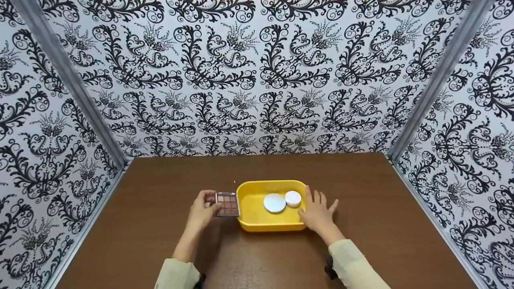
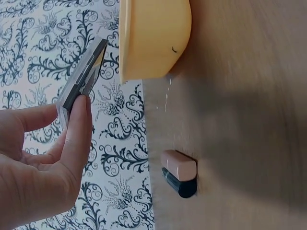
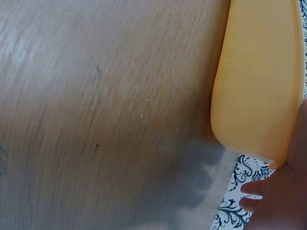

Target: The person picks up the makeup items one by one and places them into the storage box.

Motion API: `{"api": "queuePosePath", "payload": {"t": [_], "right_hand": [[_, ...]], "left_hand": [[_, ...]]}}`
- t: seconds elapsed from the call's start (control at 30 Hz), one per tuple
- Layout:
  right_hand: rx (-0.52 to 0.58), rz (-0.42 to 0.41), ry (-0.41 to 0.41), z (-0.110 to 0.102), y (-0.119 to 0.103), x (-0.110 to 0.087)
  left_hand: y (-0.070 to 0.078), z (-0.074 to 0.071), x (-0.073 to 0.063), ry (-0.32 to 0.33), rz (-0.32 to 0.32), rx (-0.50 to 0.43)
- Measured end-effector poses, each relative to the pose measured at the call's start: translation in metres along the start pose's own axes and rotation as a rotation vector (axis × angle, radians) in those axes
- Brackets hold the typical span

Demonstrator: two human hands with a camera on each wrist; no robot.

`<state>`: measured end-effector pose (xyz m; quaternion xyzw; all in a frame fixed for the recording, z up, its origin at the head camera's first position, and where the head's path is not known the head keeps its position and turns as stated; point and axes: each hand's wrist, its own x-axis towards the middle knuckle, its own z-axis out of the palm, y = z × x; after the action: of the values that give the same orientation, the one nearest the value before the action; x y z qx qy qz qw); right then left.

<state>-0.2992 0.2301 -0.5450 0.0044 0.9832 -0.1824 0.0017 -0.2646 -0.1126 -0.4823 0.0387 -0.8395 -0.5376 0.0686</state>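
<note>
My left hand (image 1: 202,210) pinches an eyeshadow palette (image 1: 227,204) by its left edge, with several brown and pink pans facing up under a clear lid. In the left wrist view the palette (image 2: 81,79) is tilted, held between thumb and fingers beside the yellow tub (image 2: 153,38). My right hand (image 1: 317,212) lies at the right rim of the yellow tub (image 1: 251,228), fingers spread and fairly straight, thumb over the rim. Inside the tub sit a larger white round container (image 1: 274,203) and a smaller white round jar (image 1: 293,198), side by side.
Beyond the left hand, a pinkish-beige block (image 2: 180,165) and a black cylindrical piece (image 2: 181,184) lie together on the brown table (image 1: 257,257). Patterned walls (image 1: 257,80) stand behind and on both sides, with grey metal posts (image 1: 437,76) at the corners.
</note>
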Motion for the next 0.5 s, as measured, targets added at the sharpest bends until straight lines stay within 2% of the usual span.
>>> {"api": "queuePosePath", "payload": {"t": [0.27, 0.5], "right_hand": [[-0.007, 0.008, -0.010, -0.001, -0.001, 0.001], [0.005, 0.015, -0.020, -0.001, -0.001, 0.001]], "left_hand": [[0.008, 0.017, 0.005, -0.015, 0.033, 0.017], [0.019, 0.032, 0.009, -0.058, 0.053, 0.119]]}}
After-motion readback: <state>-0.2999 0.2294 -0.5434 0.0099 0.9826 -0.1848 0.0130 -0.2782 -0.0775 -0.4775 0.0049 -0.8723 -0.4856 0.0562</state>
